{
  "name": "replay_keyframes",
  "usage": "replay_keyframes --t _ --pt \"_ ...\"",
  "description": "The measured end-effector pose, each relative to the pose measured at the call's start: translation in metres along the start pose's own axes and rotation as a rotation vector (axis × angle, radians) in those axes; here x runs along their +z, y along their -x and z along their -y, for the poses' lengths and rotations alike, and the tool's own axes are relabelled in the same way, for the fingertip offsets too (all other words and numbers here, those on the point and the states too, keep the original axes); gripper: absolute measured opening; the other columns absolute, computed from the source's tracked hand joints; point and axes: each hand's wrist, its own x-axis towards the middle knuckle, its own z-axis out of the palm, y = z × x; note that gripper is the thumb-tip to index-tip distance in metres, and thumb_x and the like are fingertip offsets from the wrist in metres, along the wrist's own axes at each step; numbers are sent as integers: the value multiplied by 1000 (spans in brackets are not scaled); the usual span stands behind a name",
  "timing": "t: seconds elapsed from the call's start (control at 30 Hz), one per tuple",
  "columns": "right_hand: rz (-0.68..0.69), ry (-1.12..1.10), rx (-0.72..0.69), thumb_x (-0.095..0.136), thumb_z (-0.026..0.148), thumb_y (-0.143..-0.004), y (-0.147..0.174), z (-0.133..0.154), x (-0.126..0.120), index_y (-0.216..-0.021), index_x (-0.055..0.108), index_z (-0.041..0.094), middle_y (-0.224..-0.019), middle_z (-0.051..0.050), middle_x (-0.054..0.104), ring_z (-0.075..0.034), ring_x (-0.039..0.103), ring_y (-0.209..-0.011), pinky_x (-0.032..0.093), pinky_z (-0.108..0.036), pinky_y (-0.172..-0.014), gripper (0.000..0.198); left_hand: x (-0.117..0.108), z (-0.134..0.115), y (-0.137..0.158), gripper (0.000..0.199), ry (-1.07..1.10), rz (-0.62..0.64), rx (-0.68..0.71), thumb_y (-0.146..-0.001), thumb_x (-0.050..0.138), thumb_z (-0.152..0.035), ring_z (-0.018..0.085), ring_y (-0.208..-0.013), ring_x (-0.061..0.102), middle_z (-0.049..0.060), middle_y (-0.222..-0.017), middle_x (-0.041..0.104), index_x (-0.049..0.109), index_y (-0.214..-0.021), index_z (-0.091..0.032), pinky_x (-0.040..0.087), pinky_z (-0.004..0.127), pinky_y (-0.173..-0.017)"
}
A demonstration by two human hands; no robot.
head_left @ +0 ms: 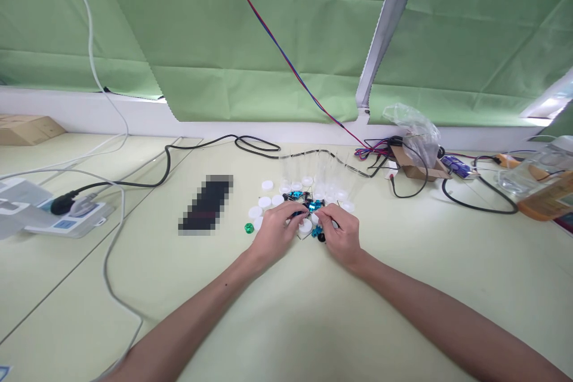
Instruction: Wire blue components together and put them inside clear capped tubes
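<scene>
My left hand (278,228) is closed, its fingertips pinching in among a cluster of small blue metal parts (315,206) and black bits. Just across from it, my right hand (341,233) is closed too, thumb and finger pressed together near the same parts. What either pinch holds is too small to make out. White round caps (255,212) lie around the hands, several of them at the left. Behind the fingers stand clear tubes (322,173). A green hexagonal piece (249,228) lies left of my left hand, and a black round piece (321,238) sits beside my right hand.
A dark pixelated rectangle (206,205) lies left of the caps. Power strip (67,218) and cables are at far left. An open cardboard box (414,170) with a plastic bag (416,131), wires and an orange bottle (544,198) occupy the right. Green blinds (250,42) hang behind.
</scene>
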Motion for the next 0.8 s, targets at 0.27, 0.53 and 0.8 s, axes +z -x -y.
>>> replay_keyframes --t 0.27,0.53,0.8 --pt "4 19 -63 52 17 -93 0 -2 1 -75 63 19 -62 -1 58 -13 50 -57 42 -26 -56 20 -4 1 -2 17 36 40 -54 -90 54 -23 16 -81 67 2 -92 73 70 -93 -22 54 27 -75" --pt "-2 48 30 53 23 -92 1 1 3 -69 58 19 -56 1 54 -11 47 -51 40 -24 -52 23 1 2 1 16 43 -66 16 -90 55 -23 18 -85 68 5 -93 72 70 -95 -22 56 31 -75" --pt "-12 36 71 54 23 -91 3 2 4 -64 49 20 -53 5 43 -9 38 -48 35 -23 -49 28 2 0 3 17 38 -84 4 -90 55 -26 18 -87 68 6 -96 72 68 -100 -21 57 29 -74"
